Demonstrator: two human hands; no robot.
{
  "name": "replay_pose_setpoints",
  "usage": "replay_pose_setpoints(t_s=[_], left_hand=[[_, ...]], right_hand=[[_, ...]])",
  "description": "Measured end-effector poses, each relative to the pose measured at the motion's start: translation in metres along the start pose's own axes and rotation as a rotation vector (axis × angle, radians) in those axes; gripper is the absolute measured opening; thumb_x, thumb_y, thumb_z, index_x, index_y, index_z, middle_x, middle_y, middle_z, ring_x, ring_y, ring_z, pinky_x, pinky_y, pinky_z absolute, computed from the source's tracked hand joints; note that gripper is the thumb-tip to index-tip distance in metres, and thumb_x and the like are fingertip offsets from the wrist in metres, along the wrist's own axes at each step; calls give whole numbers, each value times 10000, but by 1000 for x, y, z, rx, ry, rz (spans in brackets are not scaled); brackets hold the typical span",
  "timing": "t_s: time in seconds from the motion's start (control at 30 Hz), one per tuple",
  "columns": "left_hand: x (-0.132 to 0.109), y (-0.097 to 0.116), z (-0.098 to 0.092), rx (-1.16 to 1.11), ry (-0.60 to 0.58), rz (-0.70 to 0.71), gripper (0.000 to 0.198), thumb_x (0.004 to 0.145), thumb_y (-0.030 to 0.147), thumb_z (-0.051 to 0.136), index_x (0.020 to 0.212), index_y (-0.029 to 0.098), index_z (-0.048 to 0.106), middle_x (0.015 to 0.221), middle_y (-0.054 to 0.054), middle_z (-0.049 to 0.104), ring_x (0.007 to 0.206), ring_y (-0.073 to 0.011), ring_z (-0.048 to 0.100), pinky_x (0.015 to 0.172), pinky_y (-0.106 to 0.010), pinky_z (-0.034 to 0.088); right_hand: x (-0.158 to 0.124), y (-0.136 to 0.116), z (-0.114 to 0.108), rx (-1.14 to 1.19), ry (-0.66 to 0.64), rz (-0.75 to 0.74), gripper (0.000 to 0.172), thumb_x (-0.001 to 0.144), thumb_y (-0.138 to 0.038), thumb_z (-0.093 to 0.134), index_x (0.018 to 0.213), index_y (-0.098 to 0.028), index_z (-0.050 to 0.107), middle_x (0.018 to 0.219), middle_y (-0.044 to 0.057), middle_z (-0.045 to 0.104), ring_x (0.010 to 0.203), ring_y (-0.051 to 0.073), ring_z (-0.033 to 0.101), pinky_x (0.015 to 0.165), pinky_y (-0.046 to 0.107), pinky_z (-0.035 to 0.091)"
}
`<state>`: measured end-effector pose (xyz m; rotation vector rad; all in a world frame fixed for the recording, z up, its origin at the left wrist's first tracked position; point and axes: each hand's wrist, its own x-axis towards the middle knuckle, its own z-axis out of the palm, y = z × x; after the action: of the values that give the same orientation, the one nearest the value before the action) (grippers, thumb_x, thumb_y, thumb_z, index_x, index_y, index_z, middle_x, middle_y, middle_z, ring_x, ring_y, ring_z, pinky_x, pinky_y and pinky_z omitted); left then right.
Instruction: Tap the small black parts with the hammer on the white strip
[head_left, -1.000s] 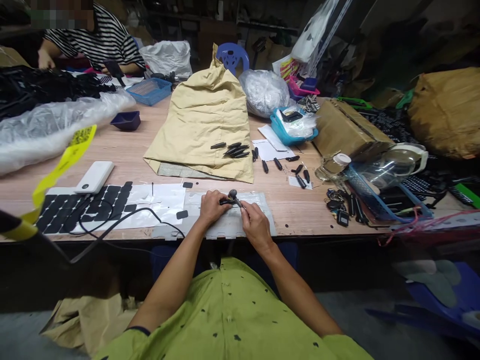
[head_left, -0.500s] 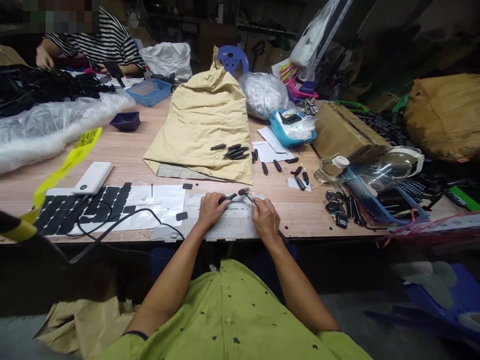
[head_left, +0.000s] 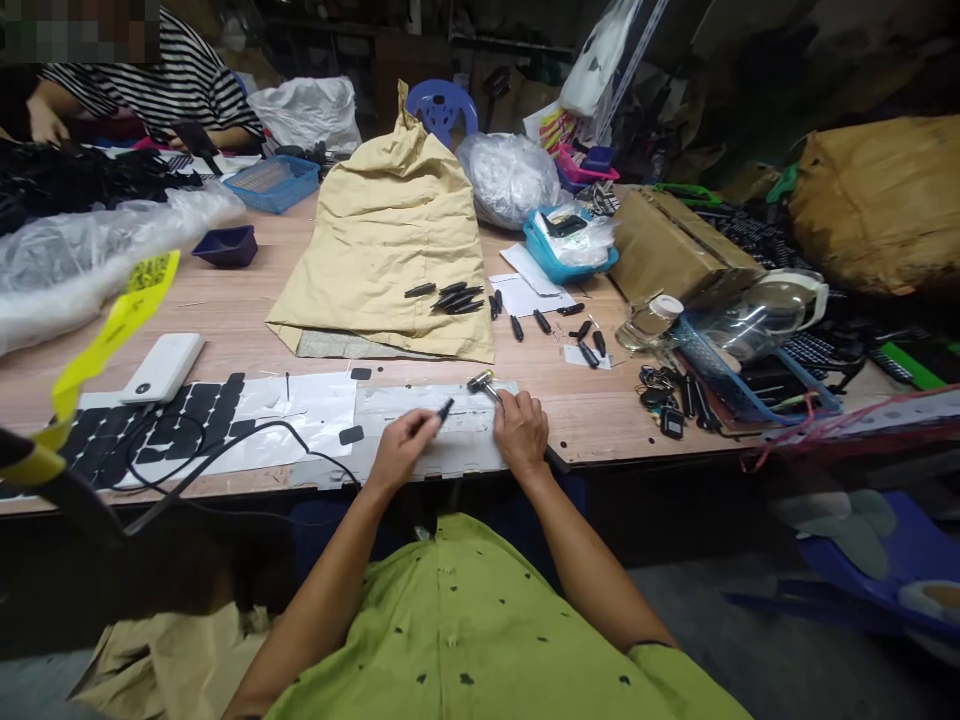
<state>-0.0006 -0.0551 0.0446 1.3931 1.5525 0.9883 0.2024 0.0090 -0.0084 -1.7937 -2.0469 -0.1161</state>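
My left hand (head_left: 405,447) pinches a small black piece (head_left: 445,410) whose tip points up and to the right. Closed around the metal handle of a small hammer (head_left: 481,380) is my right hand (head_left: 521,430); the hammer head lies to the upper left of the fingers. Both hands are over a pale, translucent board (head_left: 465,455) at the table's front edge. Beyond them, several black pieces (head_left: 459,297) rest on a beige cloth (head_left: 390,230), and more black pieces (head_left: 542,321) lie to its right.
A white power bank (head_left: 163,368) with a black cable is at the left, near sheets of black patches (head_left: 202,410). At the right are a blue basket (head_left: 697,350), a glass jug and a cardboard box (head_left: 667,245). A person in stripes sits across, far left.
My left hand has moved away from the hammer, down and left, and the black piece is now tilted up. The hammer head has turned slightly. The whole view has shifted a little.
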Motion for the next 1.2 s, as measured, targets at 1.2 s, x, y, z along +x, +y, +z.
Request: replay_pose_setpoints(t_s=[1.2], left_hand=[[227, 30, 12, 584, 366, 40, 339, 790, 65, 551, 1076, 189, 683, 1196, -166, 619, 1188, -365, 526, 1011, -498, 438]], right_hand=[[-9, -11, -4, -12, 53, -62, 261, 920, -162, 519, 1108, -227, 687, 886, 67, 579, 866, 230, 484, 702, 323, 331]])
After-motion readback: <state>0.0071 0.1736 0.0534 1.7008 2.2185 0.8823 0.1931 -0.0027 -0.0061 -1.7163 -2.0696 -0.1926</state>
